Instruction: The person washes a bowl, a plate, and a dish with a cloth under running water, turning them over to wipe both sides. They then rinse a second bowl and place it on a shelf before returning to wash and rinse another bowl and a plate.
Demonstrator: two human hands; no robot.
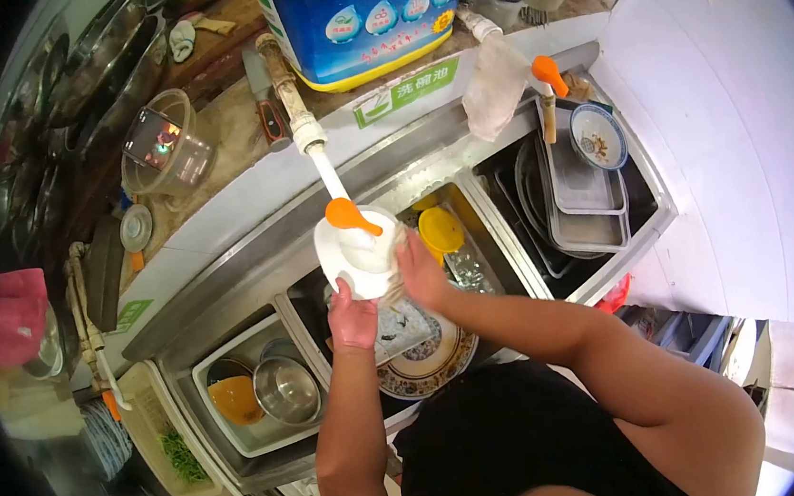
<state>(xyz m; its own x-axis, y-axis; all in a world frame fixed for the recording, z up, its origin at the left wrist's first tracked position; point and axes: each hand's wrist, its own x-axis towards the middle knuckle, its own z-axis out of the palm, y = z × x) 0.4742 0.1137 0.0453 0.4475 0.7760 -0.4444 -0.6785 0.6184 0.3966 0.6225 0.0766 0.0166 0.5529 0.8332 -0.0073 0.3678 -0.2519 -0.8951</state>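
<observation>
A white dish (338, 254) is held up under the tap with the orange handle (352, 216), over the middle sink. My left hand (353, 319) grips its lower edge, thumb on the dish. My right hand (418, 267) is at the dish's right side, closed on a pale cloth-like thing (395, 286) that is hard to make out. Below the hands, a patterned plate (441, 354) and a grey tray (400, 329) lie in the sink. A yellow round container (440, 230) stands to the right of my right hand.
The left sink holds a white basin (233, 436) with a metal bowl (286, 391). Metal trays (588, 229) and a patterned bowl (599, 137) are in the right sink. Behind stand a blue detergent jug (366, 21), a knife (268, 98) and a plastic tub (184, 168) with a phone.
</observation>
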